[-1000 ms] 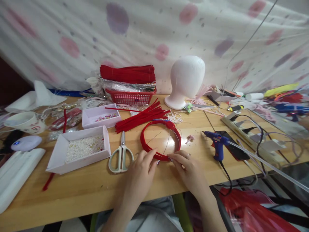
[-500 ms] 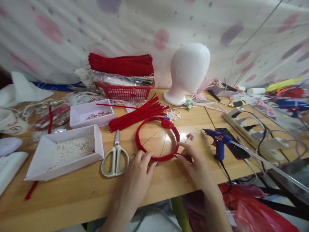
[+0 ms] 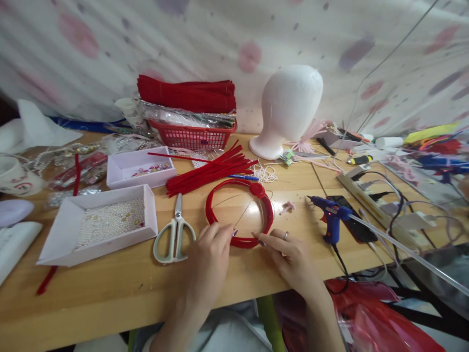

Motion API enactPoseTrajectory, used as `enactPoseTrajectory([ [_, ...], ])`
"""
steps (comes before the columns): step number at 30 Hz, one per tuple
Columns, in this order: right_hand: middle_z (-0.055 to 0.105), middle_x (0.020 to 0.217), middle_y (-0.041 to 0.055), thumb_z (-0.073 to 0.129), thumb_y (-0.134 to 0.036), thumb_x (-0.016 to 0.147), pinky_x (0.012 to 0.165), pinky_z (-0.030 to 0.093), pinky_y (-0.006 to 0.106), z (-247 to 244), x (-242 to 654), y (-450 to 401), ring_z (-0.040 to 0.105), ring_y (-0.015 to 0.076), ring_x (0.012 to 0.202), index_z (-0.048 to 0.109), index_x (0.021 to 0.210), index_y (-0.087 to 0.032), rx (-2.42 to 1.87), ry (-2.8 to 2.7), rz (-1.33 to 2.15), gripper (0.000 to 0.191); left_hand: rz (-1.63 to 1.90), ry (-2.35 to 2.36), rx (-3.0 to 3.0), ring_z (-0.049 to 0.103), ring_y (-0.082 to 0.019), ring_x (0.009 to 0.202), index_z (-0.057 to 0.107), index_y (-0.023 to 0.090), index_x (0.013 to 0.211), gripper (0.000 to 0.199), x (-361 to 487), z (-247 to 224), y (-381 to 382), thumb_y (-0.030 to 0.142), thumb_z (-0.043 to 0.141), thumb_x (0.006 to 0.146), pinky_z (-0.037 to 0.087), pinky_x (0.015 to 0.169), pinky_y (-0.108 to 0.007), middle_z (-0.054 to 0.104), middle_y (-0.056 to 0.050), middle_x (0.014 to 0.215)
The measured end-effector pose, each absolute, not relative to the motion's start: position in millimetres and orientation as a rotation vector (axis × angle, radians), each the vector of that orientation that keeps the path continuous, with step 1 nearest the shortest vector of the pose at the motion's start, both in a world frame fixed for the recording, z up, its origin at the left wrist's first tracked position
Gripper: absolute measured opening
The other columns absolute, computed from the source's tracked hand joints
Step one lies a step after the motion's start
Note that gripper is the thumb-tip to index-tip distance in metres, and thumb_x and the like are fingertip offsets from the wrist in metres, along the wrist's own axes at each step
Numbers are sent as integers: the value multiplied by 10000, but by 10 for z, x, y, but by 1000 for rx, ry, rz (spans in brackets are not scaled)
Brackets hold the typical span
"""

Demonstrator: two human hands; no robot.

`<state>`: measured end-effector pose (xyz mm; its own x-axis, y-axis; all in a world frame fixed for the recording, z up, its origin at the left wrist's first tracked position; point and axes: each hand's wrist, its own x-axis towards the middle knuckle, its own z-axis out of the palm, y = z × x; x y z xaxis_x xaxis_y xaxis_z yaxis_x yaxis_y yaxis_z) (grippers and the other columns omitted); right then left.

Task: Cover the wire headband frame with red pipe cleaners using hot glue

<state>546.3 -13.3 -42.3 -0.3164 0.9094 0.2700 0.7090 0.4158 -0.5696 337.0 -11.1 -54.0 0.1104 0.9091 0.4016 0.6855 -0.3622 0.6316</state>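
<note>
A red pipe-cleaner hoop (image 3: 208, 208) lies on the table in front of me, with a coiled red disc (image 3: 257, 189) on its far right side. Thin wires cross the inside of the hoop. My left hand (image 3: 212, 249) is closed in a pinch at the hoop's near left edge, where one thin wire (image 3: 242, 215) meets the fingertips. On the near right edge, my right hand (image 3: 289, 254), wearing a ring, pinches the red strand between thumb and index finger. Beside my left hand are white-handled scissors (image 3: 175, 239), blades pointing away.
A bundle of red pipe cleaners (image 3: 208, 171) lies behind the hoop. White boxes of pearl beads (image 3: 149, 210) and gems (image 3: 113, 168) stand left. A blue glue gun (image 3: 332, 222), phone (image 3: 342, 205) and power strip (image 3: 381, 210) lie right. Behind are a foam head (image 3: 289, 107) and red basket (image 3: 190, 136).
My right hand's index finger has come down from the hoop's right inner side into a pinch at the near edge. The left fingertips have moved slightly and now meet a wire.
</note>
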Motion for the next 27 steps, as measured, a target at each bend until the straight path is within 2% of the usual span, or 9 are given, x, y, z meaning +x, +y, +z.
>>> enactPoseTrajectory([
  [5,740,787,40,493,-183,981,583,508,272,-363,5406,-163,689,176,679,757,1084,-223,-1412,-2096,401,286,1206,1689,2088,661,-190,851,689,193,928,196,3238,-488,-27,195,503,988,499,765,-308,681,-65,978],
  [7,742,777,33,528,-216,987,580,503,269,-324,5349,-216,684,175,673,752,1056,-233,-1429,-2074,407,236,1231,1775,1978,641,-178,773,642,193,839,207,3207,-448,-80,273,519,984,471,710,-294,656,-47,890],
  [12,715,754,25,539,-215,999,599,510,245,-250,5108,-368,677,157,680,736,1047,-217,-1316,-2067,479,203,853,1707,1626,529,-151,505,504,226,619,480,3220,-371,-281,548,429,966,355,525,-269,556,14,568],
  [15,755,872,43,512,-258,1024,685,545,249,-225,5087,-416,708,161,767,733,1108,-224,-1203,-2137,656,239,675,1685,1514,580,-179,533,532,230,630,432,3232,-368,-324,505,397,935,351,505,-265,593,-12,556],
  [18,763,873,39,521,-383,1015,704,548,269,-241,5381,-457,719,188,798,749,890,-242,-1420,-2020,678,296,627,1733,1508,603,-190,545,539,232,618,387,3170,-383,-322,426,374,910,347,500,-269,626,-30,561],
  [20,647,594,14,560,-490,970,521,454,277,-280,5711,-478,625,180,564,650,653,-232,-1810,-1685,376,419,608,1740,1513,597,-186,520,512,236,582,424,3093,-411,-318,448,366,918,347,492,-270,622,-30,536],
  [21,598,550,8,573,-536,948,505,419,290,-303,5883,-479,579,180,525,610,625,-233,-1995,-1491,205,445,597,1727,1506,591,-181,501,502,237,580,438,3053,-436,-319,471,368,925,352,484,-269,620,-26,527],
  [24,574,632,17,662,-614,838,556,412,324,-360,6302,-399,545,200,573,547,692,-237,-2141,-1044,-223,420,624,1655,1440,596,-173,463,596,226,819,352,2967,-559,-342,503,411,933,391,460,-257,643,8,549],
  [27,618,736,62,753,-639,706,600,452,356,-391,6519,-177,584,233,645,551,772,-219,-2102,-939,-243,470,772,1658,1414,648,-185,502,557,206,1205,388,2936,-695,-398,463,484,924,447,457,-251,683,21,621],
])
